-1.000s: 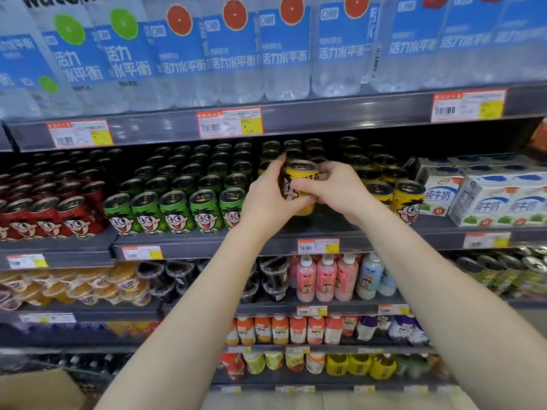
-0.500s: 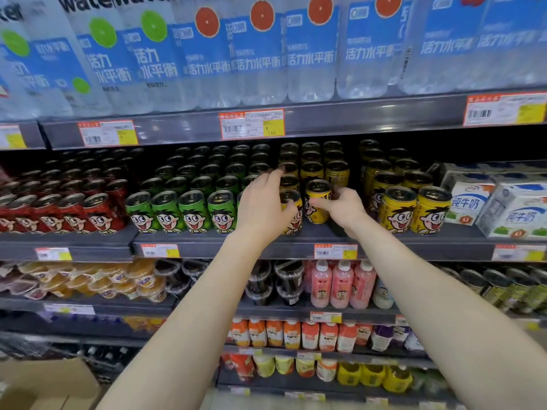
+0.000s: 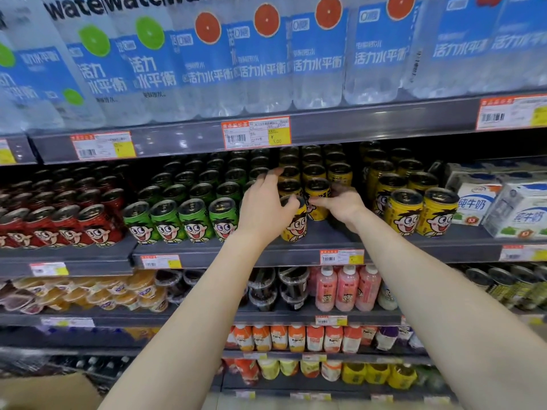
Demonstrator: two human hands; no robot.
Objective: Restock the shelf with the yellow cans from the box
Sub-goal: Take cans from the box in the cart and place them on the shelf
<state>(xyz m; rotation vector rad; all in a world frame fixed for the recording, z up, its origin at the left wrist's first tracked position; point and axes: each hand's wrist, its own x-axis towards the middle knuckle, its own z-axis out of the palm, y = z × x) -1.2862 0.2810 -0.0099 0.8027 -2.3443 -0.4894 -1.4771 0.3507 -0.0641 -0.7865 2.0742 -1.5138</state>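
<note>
Supermarket shelving, head view. On the grey shelf [image 3: 266, 253] a front yellow can [image 3: 296, 224] stands upright near the edge, at three o'clock of the green cans [image 3: 192, 220]. A second yellow can [image 3: 318, 199] stands close behind it at one o'clock. The left hand [image 3: 263, 205] curls round the front can's left side, thumb on its rim. The right hand [image 3: 343, 205], blurred, appears to pinch the second can with bent fingers. One second earlier both hands held a can aloft before the shelf; now both cans rest on the deck, so placing seems nearly done and release remains. Stocked yellow cans [image 3: 420, 211] stand apart at three o'clock. The box [image 3: 44, 392] corner shows at seven o'clock.
</note>
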